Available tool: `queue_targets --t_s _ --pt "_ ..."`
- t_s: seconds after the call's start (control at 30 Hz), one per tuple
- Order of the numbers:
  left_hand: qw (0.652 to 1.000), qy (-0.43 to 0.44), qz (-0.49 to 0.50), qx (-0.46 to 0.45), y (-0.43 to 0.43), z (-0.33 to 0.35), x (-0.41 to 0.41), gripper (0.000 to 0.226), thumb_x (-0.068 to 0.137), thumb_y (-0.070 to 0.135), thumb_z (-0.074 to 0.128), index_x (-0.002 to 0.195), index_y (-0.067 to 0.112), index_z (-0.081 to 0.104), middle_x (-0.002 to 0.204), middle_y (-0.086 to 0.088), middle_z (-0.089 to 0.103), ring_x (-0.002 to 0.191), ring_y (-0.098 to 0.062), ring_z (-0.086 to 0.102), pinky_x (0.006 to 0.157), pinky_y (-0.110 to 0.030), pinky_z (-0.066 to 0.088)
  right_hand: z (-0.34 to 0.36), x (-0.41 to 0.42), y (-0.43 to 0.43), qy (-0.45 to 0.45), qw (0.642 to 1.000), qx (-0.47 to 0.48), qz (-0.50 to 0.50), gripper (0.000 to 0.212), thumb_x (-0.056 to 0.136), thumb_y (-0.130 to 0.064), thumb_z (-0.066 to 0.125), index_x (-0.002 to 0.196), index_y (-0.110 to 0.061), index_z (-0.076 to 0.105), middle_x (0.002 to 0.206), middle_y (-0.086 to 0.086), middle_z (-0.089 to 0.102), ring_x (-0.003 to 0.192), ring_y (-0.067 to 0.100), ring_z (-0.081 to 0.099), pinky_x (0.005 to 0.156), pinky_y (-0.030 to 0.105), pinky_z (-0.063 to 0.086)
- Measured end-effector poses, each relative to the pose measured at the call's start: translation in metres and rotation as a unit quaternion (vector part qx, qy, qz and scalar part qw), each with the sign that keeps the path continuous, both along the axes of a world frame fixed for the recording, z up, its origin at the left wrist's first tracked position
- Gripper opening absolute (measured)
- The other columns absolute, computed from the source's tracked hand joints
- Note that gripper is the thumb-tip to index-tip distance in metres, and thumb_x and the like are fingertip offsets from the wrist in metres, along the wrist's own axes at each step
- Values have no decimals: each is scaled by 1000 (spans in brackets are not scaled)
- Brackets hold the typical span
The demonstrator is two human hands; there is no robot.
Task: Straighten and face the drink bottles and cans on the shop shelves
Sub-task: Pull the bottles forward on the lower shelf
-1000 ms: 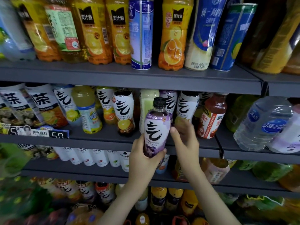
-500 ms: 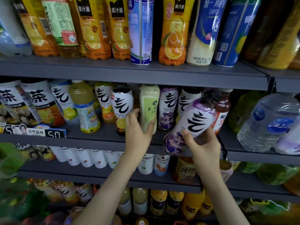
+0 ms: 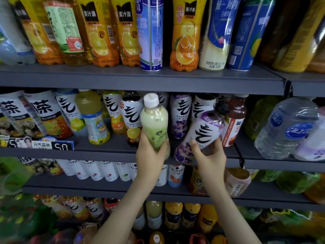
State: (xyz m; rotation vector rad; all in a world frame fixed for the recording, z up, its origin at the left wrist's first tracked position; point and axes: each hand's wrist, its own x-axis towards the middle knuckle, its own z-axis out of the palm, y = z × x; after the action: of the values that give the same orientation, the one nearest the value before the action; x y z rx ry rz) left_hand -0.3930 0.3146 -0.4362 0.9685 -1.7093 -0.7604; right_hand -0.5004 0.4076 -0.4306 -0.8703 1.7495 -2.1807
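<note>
Left of centre in the frame, the left hand (image 3: 149, 155) wraps its fingers round the lower half of a pale green drink bottle (image 3: 154, 122) with a white cap, holding it upright at the front edge of the middle shelf (image 3: 105, 153). Just right of it, the right hand (image 3: 211, 159) grips the bottom of a purple-labelled sparkling water bottle (image 3: 202, 132), which leans with its dark cap toward the upper right, near a red-brown tea bottle (image 3: 235, 120); a large clear water jug (image 3: 284, 131) sits at the far right
</note>
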Motion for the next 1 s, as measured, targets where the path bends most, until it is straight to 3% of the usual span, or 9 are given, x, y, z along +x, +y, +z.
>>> queue_targets --t_s 0.07,0.23,0.37,0.53,0.63,0.73,0.87,1.0 --pt "1000 9 -12 10 11 -7 24 54 77 26 75 121 5 51 106 2 63 97 -12 60 76 -18 45 3 4 -10 -8 1000 12 1 38 84 -14 69 120 -16 57 109 -11 66 97 -7 61 80 9 47" --pt "992 74 -26 101 15 -8 62 48 75 19 76 118 18 56 103 18 66 95 2 63 80 -22 54 2 13 -39 52 997 53 14 40 82 -22 71 119 -13 58 111 -1 66 99 0 61 81 11 49" --pt "980 110 -38 161 7 0 82 44 75 9 77 111 28 59 97 21 69 94 0 65 80 -23 53 4 16 -62 121 987 102 35 49 80 -30 72 123 -16 55 114 -1 63 107 8 59 93 31 50" --pt "971 110 -60 204 -4 11 98 45 74 4 77 113 18 61 101 10 71 93 -3 66 80 -24 54 5 6 -95 151 973 156 77 75 74 -46 65 138 -16 39 131 1 54 125 15 50 104 42 43" --pt "965 94 -93 225 -8 20 104 46 73 4 77 114 18 61 102 10 71 93 -2 66 76 -19 54 -1 8 -100 179 963 187 70 82 73 -25 76 141 -8 33 134 10 47 127 22 43 110 37 34" --pt "957 88 -123 246 -13 26 109 45 74 2 76 113 18 60 102 9 71 92 -1 66 74 -17 54 -13 21 -98 220 949 225 -12 83 66 -11 84 132 5 36 126 22 45 119 35 39 101 35 33" --pt "951 82 -144 261 -19 26 113 45 75 1 75 113 18 59 103 7 71 95 -5 66 77 -21 55 -18 26 -112 180 955 237 -15 55 79 -5 72 122 0 39 122 18 51 114 34 48 92 47 46" --pt "951 68 -149 263 -20 28 118 47 74 0 75 115 18 59 101 8 72 94 -5 67 79 -22 55 -17 29 -121 174 947 269 -22 53 87 -7 62 133 -2 35 124 20 53 111 33 53 87 39 48"
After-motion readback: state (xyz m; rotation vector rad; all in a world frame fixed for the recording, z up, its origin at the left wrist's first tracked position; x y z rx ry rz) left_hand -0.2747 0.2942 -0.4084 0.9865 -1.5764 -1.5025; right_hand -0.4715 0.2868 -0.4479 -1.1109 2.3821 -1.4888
